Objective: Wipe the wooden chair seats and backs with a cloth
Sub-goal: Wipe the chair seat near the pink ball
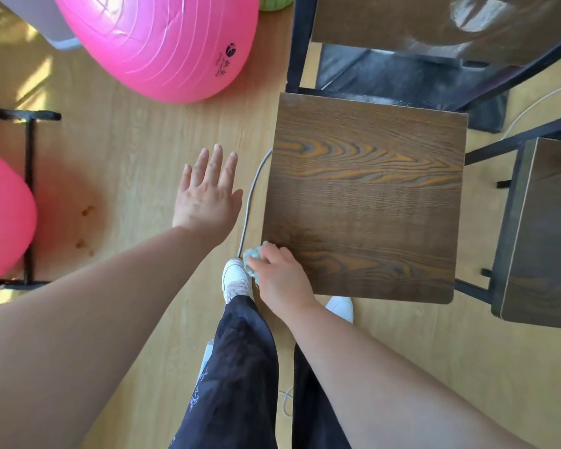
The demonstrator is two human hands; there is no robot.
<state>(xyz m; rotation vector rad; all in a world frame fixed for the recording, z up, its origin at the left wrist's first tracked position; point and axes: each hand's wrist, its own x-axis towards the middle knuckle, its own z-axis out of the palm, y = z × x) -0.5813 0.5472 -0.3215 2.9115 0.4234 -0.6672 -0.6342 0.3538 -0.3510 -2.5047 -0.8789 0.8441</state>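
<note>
A dark wooden chair seat [366, 196] with orange grain fills the middle right, on a black metal frame. Its dark backrest [434, 24] rises at the top, shiny with glare. My right hand [280, 275] is shut on a small teal cloth [253, 254] at the seat's near left corner; most of the cloth is hidden under my fingers. My left hand [208, 192] hovers over the floor left of the seat, fingers spread, palm down, holding nothing.
A second dark chair seat [541, 234] stands at the right edge. A large pink exercise ball [162, 43] lies top left, another pink ball [4, 218] at the left in a black frame [30, 196]. A grey cable [250, 196] runs along the floor beside the chair.
</note>
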